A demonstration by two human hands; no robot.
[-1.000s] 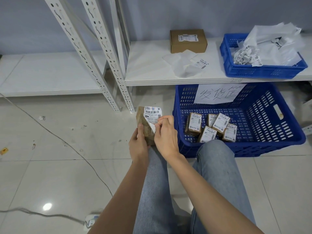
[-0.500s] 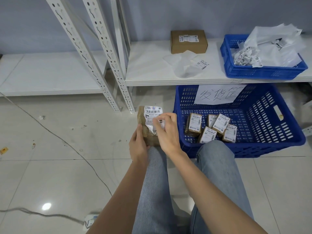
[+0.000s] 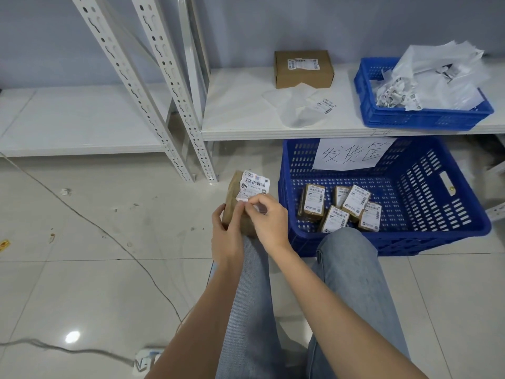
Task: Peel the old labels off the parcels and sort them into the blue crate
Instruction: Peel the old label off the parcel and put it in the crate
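A small brown parcel point(image 3: 235, 203) stands on my left knee, gripped from the left side by my left hand point(image 3: 225, 236). Its white barcode label point(image 3: 254, 186) is partly lifted and crumpled. My right hand point(image 3: 269, 218) pinches the label's lower edge against the parcel's face. To the right on the floor stands the big blue crate point(image 3: 426, 214) with a handwritten paper sign point(image 3: 352, 154); several small brown parcels with white labels point(image 3: 341, 209) lie inside it.
A white shelf point(image 3: 246, 105) behind carries a cardboard box point(image 3: 303, 68), a clear bag point(image 3: 297, 105) and a smaller blue crate point(image 3: 420, 116) full of white peeled labels and bags. Slotted shelf posts point(image 3: 169, 99) stand left. A cable point(image 3: 123, 242) runs across the tiled floor.
My right hand has slid down the parcel's face, drawing the label's lower part with it. The parcel has stayed on my knee in my left hand.
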